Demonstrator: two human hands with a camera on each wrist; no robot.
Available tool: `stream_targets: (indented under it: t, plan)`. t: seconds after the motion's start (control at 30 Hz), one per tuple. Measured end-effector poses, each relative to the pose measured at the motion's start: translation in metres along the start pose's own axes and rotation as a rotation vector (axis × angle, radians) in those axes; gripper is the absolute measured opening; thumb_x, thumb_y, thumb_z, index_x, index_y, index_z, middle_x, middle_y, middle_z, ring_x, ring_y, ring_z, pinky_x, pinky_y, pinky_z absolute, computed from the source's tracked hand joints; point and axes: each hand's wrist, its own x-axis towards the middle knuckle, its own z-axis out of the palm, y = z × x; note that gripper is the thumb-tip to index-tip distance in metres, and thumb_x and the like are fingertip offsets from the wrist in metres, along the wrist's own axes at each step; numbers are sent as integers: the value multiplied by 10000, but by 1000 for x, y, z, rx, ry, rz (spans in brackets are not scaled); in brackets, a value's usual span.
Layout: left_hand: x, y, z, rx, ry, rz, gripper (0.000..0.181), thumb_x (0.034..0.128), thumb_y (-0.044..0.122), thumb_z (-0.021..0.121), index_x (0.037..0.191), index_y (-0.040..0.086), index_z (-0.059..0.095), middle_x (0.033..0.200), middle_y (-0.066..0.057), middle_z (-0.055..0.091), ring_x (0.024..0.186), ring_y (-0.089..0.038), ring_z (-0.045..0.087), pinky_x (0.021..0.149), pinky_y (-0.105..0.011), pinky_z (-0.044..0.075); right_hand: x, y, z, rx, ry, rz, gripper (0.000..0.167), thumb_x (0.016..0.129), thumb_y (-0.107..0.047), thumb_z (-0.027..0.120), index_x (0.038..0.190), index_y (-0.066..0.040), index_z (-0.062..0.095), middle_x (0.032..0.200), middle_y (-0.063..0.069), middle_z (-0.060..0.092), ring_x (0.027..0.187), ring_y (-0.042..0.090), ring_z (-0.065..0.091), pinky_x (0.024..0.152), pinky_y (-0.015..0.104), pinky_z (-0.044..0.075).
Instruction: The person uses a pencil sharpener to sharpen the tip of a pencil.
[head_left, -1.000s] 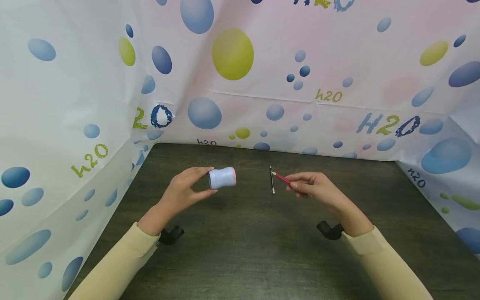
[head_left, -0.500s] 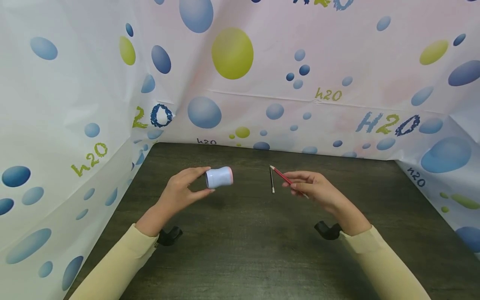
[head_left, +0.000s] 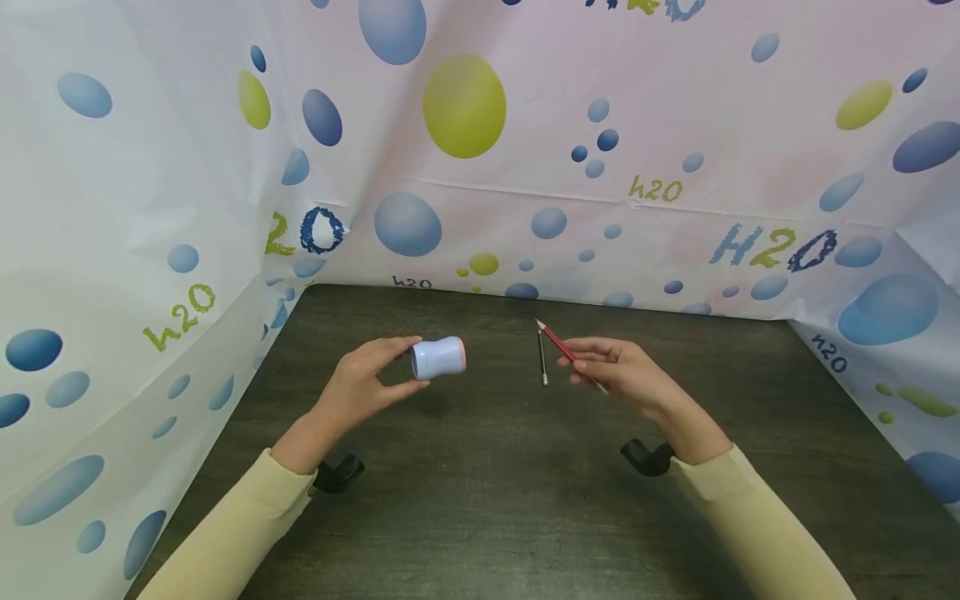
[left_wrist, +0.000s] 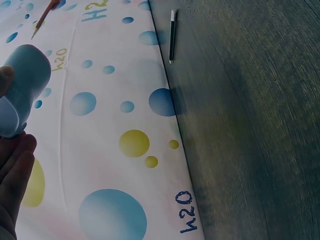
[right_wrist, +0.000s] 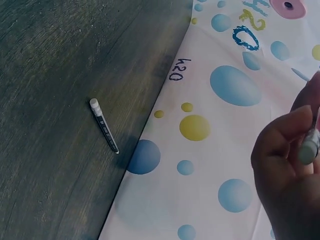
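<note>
My left hand (head_left: 358,385) holds a light blue pencil sharpener (head_left: 438,357) on its side above the table, thumb below and fingers above. Its pink end faces right; the right wrist view shows a small dark hole in the pink face (right_wrist: 288,7). Between thumb and fingers of my right hand (head_left: 624,373) is a red pencil (head_left: 557,342), its sharpened tip pointing up and left and its whitish end (right_wrist: 309,148) towards the wrist. A gap separates that pencil from the sharpener. Between the hands, a black pencil (head_left: 543,360) with a white eraser lies on the table.
The dark wooden table (head_left: 480,500) meets a white sheet (head_left: 525,183) printed with blue and green bubbles and lettering at its back and sides. Black wrist straps (head_left: 339,473) show at both sleeves.
My right hand has shifted slightly left, and the red pencil has turned so its tip points farther up, past the black pencil's far end. My left hand drew slightly left, then stayed nearly still.
</note>
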Motion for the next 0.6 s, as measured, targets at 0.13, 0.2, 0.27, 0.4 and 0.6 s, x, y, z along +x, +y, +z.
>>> stream_targets:
  t: [0.13, 0.2, 0.27, 0.4, 0.6]
  plan:
    - [0, 1, -2, 9, -8, -17, 613, 661, 124, 958, 1198, -40, 714, 1101, -193, 769, 946, -326, 742, 772, -439, 638, 4, -1, 1, 7, 6, -6, 540, 1061, -106, 538, 1530, 96, 365, 1025, -214, 740, 877, -9, 707, 656, 199, 442]
    - [0, 0, -2, 13, -8, -21, 613, 658, 126, 960, 1195, -41, 716, 1097, -194, 770, 943, -327, 742, 769, -439, 638, 6, -2, 1, 3, 13, -8, 543, 1062, -109, 540, 1536, 87, 361, 1033, -217, 734, 899, -3, 713, 688, 207, 471]
    - [0, 0, -3, 14, -10, -24, 611, 661, 129, 959, 1195, -42, 716, 1098, -195, 770, 943, -327, 742, 772, -439, 638, 9, -4, 1, -5, 27, -9, 542, 1063, -118, 543, 1539, 73, 367, 1036, -226, 728, 922, 0, 719, 728, 212, 492]
    - [0, 0, -4, 14, -22, -39, 610, 667, 132, 957, 1201, -37, 716, 1101, -195, 770, 945, -326, 741, 782, -442, 638, 14, -7, 0, -24, 62, -11, 532, 1065, -116, 542, 1546, 41, 378, 1057, -230, 717, 956, -2, 726, 772, 220, 510]
    - [1, 0, -5, 23, -30, -45, 609, 660, 106, 954, 1204, -30, 717, 1097, -189, 772, 933, -316, 743, 780, -442, 637, 25, -10, 2, -42, 104, -19, 532, 1059, -104, 552, 1546, 32, 388, 1294, 38, 724, 958, -5, 730, 790, 194, 577]
